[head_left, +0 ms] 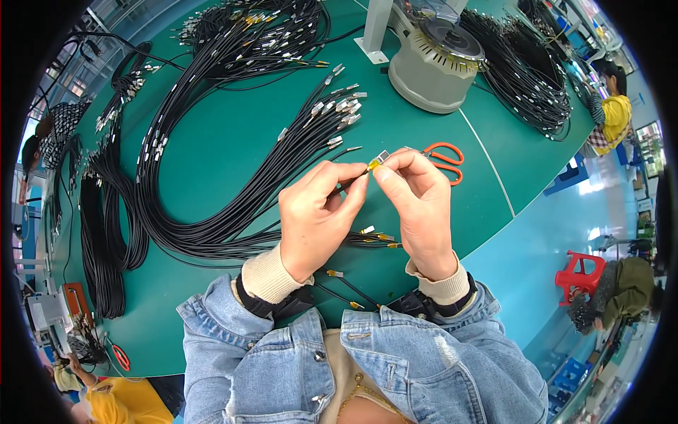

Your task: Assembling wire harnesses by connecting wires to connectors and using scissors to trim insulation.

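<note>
Over the green table, my left hand [316,212] pinches a black cable just behind its end. That end carries a metal connector [382,157] with a bit of yellow tape at its base. My right hand [420,205] has thumb and forefinger closed on the connector's yellow part, close to the left fingertips. Beyond my left hand lies a thick bundle of black cables [233,212], its silvery connector ends [342,109] fanned out. Under my hands, several cable ends with yellow tape [381,239] rest on the table.
Orange-handled scissors [452,164] lie right of my right hand. A grey-beige machine [434,78] with a round top stands at the back. More coiled black cables [522,78] lie at the far right, others at the left [102,247]. Co-workers sit around; a red stool [580,277] stands right.
</note>
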The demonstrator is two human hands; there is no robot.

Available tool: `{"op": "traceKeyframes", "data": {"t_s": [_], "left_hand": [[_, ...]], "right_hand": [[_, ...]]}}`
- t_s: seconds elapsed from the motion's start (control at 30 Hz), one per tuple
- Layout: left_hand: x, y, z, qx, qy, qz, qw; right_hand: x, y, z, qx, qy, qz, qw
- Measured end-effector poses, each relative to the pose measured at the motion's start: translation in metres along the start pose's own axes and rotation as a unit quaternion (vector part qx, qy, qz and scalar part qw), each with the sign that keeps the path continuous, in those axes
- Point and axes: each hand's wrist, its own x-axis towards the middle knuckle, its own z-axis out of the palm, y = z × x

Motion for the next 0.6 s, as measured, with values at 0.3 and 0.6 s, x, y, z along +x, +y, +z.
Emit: {"op": "traceKeyframes", "data": {"t_s": [0.3, 0.6], "left_hand": [[-0.0002, 0.0028, -0.001, 0.001, -0.015, -0.015, 1.0], [-0.0025, 0.0004, 0.0007, 0.009, -0.009, 0.004, 1.0]], "right_hand": [[0.0006, 0.0002, -0.0015, -0.01, 0.001, 0.01, 1.0], [-0.0013, 0.0001, 0.0005, -0.001, 0.011, 0.017, 1.0]]}}
